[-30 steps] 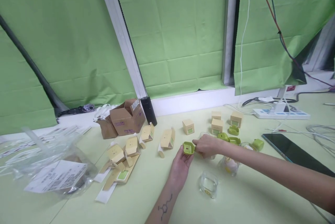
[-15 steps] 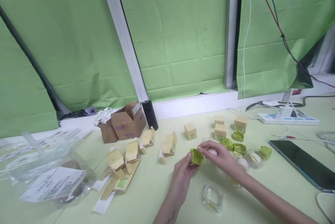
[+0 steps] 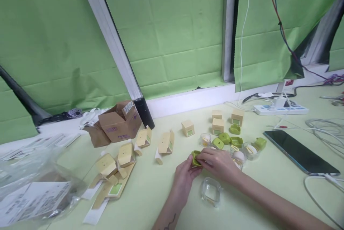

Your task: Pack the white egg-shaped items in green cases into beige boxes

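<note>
Location: the green shell (image 3: 195, 158) is in the hands above the bench (image 3: 150, 201), clear of its far edge, where the surface meets the white ledge (image 3: 185, 104). The near edge of the bench lies out of view.

Left hand (image 3: 182, 178): grasps the shell from the left and beneath, thumb at the rim, opening facing up.

Right hand (image 3: 219, 163): fingertips bunch at the right side of the opening, partly covering it. Whether they grip a small part or only press the shell cannot be told.

Recommended handling:
1. Support the shell from below with the left fingers; the thumb should steady the rim without squeezing the wall inward.
2. Work from the right side with light fingertip pressure, as the shell appears small and likely to twist.
3. Tilt the opening toward the eyes; the right fingers obscure the interior.
4. Rest the left wrist on the bench if the shell wavers.

Caution: the clear case (image 3: 211, 192) sits just below the right hand, toward the near edge. A lowered right forearm could knock it.
</note>
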A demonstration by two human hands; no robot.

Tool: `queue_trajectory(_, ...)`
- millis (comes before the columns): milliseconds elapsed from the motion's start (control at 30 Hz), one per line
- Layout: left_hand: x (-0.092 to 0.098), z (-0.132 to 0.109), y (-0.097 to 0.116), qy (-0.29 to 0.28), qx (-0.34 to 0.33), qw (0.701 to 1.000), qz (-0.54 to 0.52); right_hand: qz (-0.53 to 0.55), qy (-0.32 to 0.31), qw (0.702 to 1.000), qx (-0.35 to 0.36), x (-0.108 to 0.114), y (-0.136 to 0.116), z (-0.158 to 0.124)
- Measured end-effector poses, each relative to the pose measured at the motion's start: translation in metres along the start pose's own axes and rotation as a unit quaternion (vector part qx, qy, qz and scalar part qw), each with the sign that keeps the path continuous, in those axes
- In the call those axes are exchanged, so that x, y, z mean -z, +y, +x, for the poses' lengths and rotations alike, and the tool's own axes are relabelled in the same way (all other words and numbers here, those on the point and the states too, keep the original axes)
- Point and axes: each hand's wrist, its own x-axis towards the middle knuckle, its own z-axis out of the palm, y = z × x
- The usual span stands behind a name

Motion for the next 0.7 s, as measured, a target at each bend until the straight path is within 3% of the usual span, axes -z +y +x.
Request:
queue_trajectory(200,-0.001,0.0,-0.004,0.019,-0.007,0.998,0.055,-0.02,-0.039,0.999,0.026,0.0,-0.002,0.0)
queue_trajectory(333,0.0,0.002,-0.003,0.039,-0.005,0.994,0.099,0.0,-0.05,0.999,-0.007,0.003,-0.002,0.0)
queue_trajectory(500,0.006,0.006,0.001,0.006,0.002,0.989,0.146,0.066,-0.045,0.992,-0.098,0.013,0.002,0.003)
queue_trajectory(700,0.01,0.009,-0.001,0.01,-0.034,0.987,0.155,0.185,-0.092,0.974,-0.098,0.027,0.007,0.007)
